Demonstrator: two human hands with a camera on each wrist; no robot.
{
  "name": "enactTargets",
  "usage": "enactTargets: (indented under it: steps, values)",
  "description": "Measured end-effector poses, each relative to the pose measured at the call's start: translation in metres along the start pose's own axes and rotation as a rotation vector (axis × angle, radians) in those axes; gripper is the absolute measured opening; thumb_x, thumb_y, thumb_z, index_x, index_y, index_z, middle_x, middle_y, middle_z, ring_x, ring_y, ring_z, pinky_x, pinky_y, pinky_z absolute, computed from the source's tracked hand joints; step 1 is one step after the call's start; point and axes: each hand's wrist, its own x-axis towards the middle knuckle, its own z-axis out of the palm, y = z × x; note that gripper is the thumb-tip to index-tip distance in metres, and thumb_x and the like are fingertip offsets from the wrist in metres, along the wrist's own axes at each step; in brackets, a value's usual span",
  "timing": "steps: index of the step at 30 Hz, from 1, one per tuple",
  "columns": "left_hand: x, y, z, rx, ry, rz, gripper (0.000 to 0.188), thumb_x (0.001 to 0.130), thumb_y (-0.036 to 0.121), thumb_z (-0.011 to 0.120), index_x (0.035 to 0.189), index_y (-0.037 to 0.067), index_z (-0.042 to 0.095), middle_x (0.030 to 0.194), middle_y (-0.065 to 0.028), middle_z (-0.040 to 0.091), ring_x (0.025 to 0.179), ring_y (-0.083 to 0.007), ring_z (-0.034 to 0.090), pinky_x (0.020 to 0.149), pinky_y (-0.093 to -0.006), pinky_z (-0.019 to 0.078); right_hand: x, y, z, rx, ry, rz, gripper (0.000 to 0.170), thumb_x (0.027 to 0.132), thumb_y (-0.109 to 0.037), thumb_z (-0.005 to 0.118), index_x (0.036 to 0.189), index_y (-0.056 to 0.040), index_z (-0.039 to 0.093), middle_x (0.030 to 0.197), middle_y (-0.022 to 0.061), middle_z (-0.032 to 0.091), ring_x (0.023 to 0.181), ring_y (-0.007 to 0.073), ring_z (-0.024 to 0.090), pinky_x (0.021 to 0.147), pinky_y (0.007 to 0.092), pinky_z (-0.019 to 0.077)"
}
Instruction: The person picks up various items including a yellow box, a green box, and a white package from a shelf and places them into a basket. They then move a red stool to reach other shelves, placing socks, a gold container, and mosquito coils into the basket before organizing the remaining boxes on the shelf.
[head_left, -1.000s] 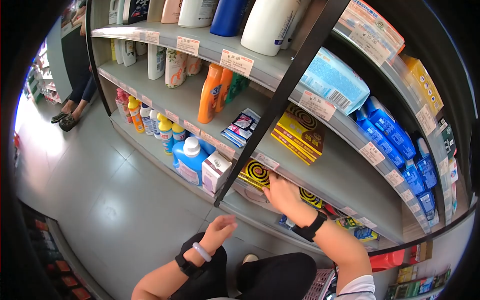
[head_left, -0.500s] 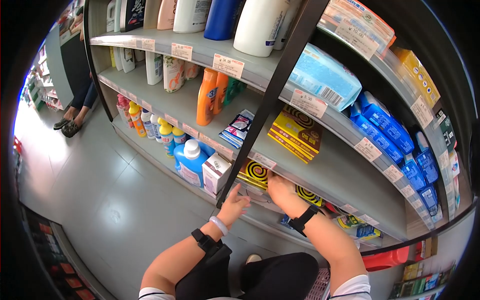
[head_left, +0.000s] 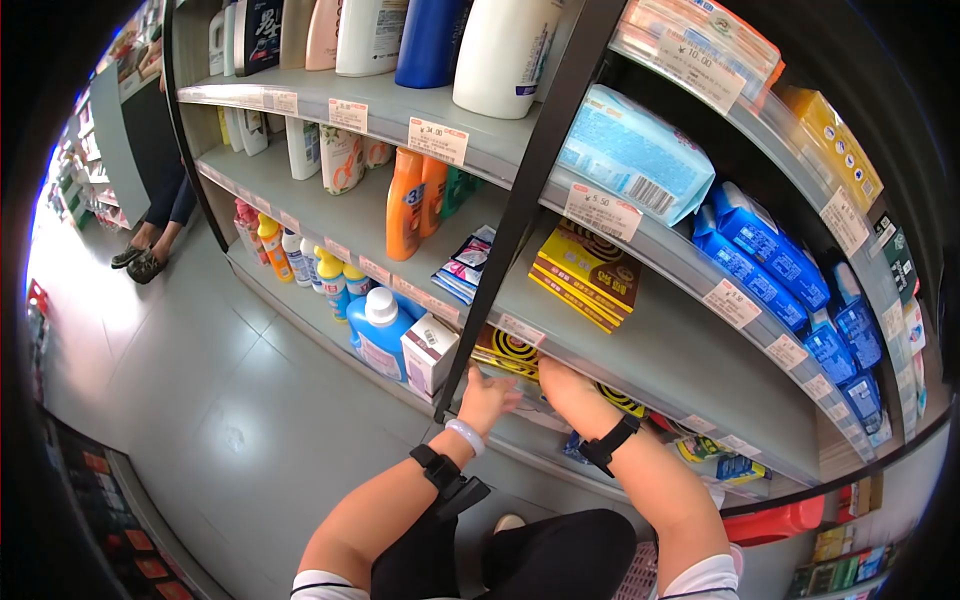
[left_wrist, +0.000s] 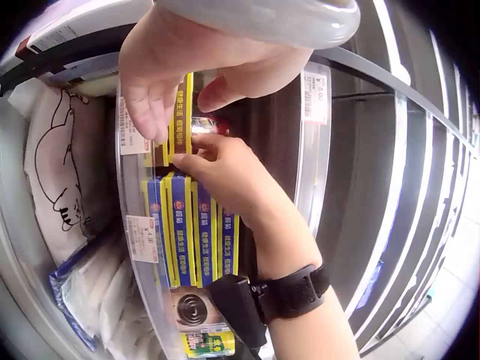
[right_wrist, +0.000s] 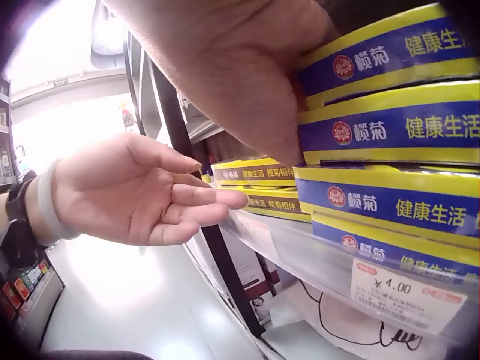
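Note:
Yellow boxes [left_wrist: 181, 112] with a spiral print [head_left: 512, 345] lie stacked on a lower shelf, beside blue-and-yellow boxes [left_wrist: 182, 225] [right_wrist: 390, 131]. My right hand [head_left: 567, 387] [left_wrist: 236, 176] reaches in; in the left wrist view its bent fingers pinch the near end of a yellow box. In the right wrist view the right hand [right_wrist: 240, 75] is large and its fingertips are hidden. My left hand [head_left: 485, 400] [right_wrist: 142, 196] is open by the shelf edge, palm turned to the boxes, fingers slightly bent. From above, the left hand [left_wrist: 202, 56] has fingertips close to the yellow boxes [right_wrist: 259, 201].
A black post [head_left: 520, 190] divides the shelving. Left of it stand a blue jug [head_left: 378, 335] and a white box [head_left: 430, 352]. Brown-and-yellow boxes [head_left: 585, 275] lie on the shelf above my hands. A pink basket [head_left: 640, 575] is by my leg; another person's feet [head_left: 145, 262] are far left.
My left hand has risen from above my lap to the shelf edge, beside the right hand. The right hand stays at the boxes, slightly farther in. The head view has shifted slightly.

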Motion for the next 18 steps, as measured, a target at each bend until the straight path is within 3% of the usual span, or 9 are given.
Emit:
enactTargets:
  steps: [4,7,9,10,12,14,16,17,18]
  values:
    - [0.001,0.007,0.009,-0.053,0.021,-0.033,0.086,0.087,0.011,0.048,0.138,0.006,-0.021,0.108,-0.0192,0.056,0.086,-0.0248,0.061,0.073,-0.0329,0.0511,-0.002,0.003,-0.001,-0.052,0.024,-0.080,0.023,0.079,-0.007,0.049,0.096,0.0025,0.062,0.090,0.0217,0.062,0.083,0.0354,0.061,0.073,0.0466,0.0479]
    - [-0.005,0.007,0.010,-0.050,-0.020,-0.090,0.082,0.087,0.008,0.047,0.138,0.005,-0.017,0.107,-0.0188,0.056,0.086,-0.0248,0.061,0.073,-0.0327,0.0510,-0.008,-0.001,-0.008,0.065,-0.068,-0.013,0.024,0.079,-0.008,0.049,0.096,0.0012,0.062,0.094,0.0210,0.061,0.088,0.0347,0.060,0.076,0.0450,0.0476]
    - [-0.005,0.004,0.009,-0.102,0.007,-0.027,0.071,0.087,0.007,0.046,0.140,0.002,-0.001,0.106,-0.0179,0.057,0.086,-0.0238,0.060,0.073,-0.0318,0.0507,-0.018,-0.016,-0.036,0.046,0.023,-0.043,0.023,0.078,-0.009,0.051,0.096,0.0009,0.062,0.096,0.0198,0.061,0.091,0.0332,0.059,0.077,0.0436,0.0474]
    - [-0.006,0.001,0.009,-0.101,0.001,-0.028,0.071,0.087,0.007,0.046,0.140,0.002,-0.001,0.106,-0.0179,0.057,0.086,-0.0238,0.060,0.073,-0.0318,0.0507,-0.025,-0.023,-0.056,0.025,0.110,-0.081,0.023,0.078,-0.011,0.053,0.096,0.0006,0.062,0.097,0.0186,0.061,0.095,0.0317,0.058,0.079,0.0423,0.0471]
    - [-0.012,-0.005,0.010,-0.018,0.037,0.111,0.052,0.087,0.007,0.048,0.134,-0.001,0.029,0.102,-0.0162,0.060,0.087,-0.0209,0.060,0.075,-0.0301,0.0498,-0.045,-0.030,-0.111,0.081,0.145,-0.193,0.026,0.078,-0.014,0.057,0.099,0.0009,0.061,0.100,0.0176,0.060,0.096,0.0305,0.057,0.080,0.0406,0.0467]
    - [-0.012,-0.010,0.015,0.082,-0.002,0.174,0.041,0.086,0.009,0.049,0.125,-0.003,0.039,0.101,-0.0157,0.061,0.088,-0.0200,0.060,0.076,-0.0291,0.0486,-0.067,-0.024,-0.128,0.138,0.182,-0.312,0.030,0.077,-0.017,0.061,0.101,0.0012,0.060,0.102,0.0166,0.060,0.097,0.0293,0.056,0.081,0.0389,0.0464]
    - [-0.012,-0.014,0.026,0.281,-0.080,0.312,0.027,0.085,0.011,0.053,0.106,-0.005,0.058,0.098,-0.0146,0.064,0.091,-0.0184,0.060,0.079,-0.0270,0.0462,-0.100,-0.007,-0.130,0.466,0.042,-0.132,0.044,0.076,-0.024,0.067,0.109,0.0020,0.055,0.103,0.0161,0.058,0.094,0.0285,0.057,0.081,0.0368,0.0463]
    - [-0.011,-0.014,0.033,0.278,-0.088,0.311,0.027,0.085,0.011,0.053,0.106,-0.005,0.058,0.098,-0.0146,0.064,0.091,-0.0184,0.060,0.079,-0.0270,0.0462,-0.113,0.003,-0.129,0.460,0.040,-0.126,0.044,0.076,-0.024,0.067,0.109,0.0020,0.055,0.103,0.0161,0.058,0.094,0.0285,0.057,0.081,0.0368,0.0463]
    - [-0.008,-0.013,0.041,0.338,-0.075,0.382,0.028,0.086,0.012,0.053,0.108,-0.005,0.057,0.099,-0.0158,0.063,0.093,-0.0195,0.060,0.080,-0.0276,0.0456,-0.125,0.015,-0.125,0.652,-0.020,0.159,0.045,0.077,-0.024,0.066,0.112,0.0016,0.053,0.104,0.0145,0.058,0.093,0.0266,0.057,0.080,0.0353,0.0461]
